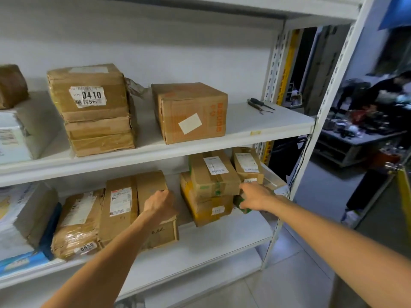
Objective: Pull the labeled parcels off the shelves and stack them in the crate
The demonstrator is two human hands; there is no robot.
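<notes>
Lower shelf point(222, 236): left hand point(159, 204) grips a carton point(151, 185), right hand point(255, 196) seemingly pinches a green box point(238, 202) at the right end; pull level

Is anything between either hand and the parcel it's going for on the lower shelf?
Nothing visible does. The left hand grips the top of the upright brown box, and the right hand holds the small green parcel beside the stacked boxes. The crate is out of view.
</notes>
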